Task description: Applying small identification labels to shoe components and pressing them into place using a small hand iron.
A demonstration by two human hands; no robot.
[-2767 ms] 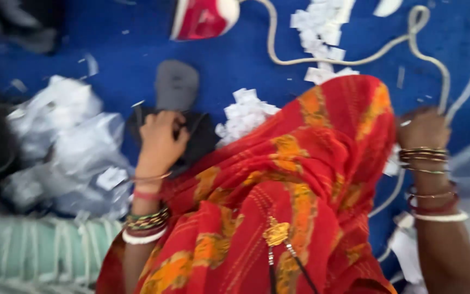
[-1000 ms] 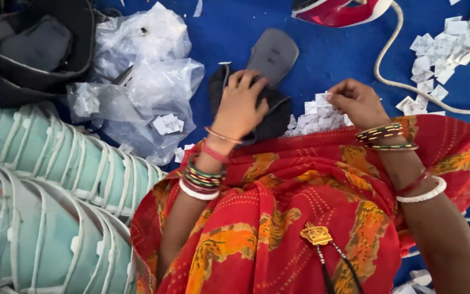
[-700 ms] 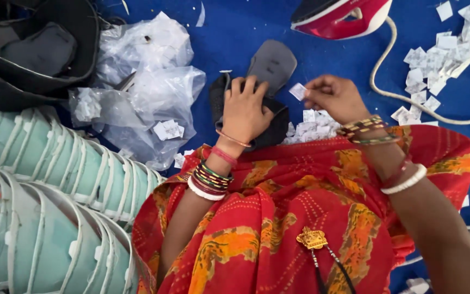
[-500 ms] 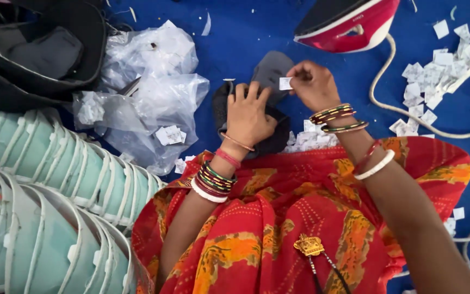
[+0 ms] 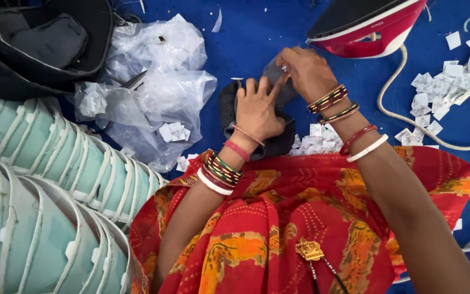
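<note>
My left hand presses flat on a dark grey shoe-shaped piece that lies on the blue cloth. My right hand rests on the far end of the same dark piece, fingers bent, and seems to pinch a small white paper tag against it; the tag is mostly hidden. Both wrists carry several coloured bangles. A heap of small white paper tags lies just beside my right forearm, at the edge of my red and orange garment.
A red and black iron stands at the top right with its white cord curving down. More white tags lie scattered right. Crumpled clear plastic bags sit left, a black bag top left, stacked pale green pieces lower left.
My right hand came in from the right, picked a white tag from the heap and carried it up onto the far end of the dark piece. My left hand stayed pressed on that piece.
</note>
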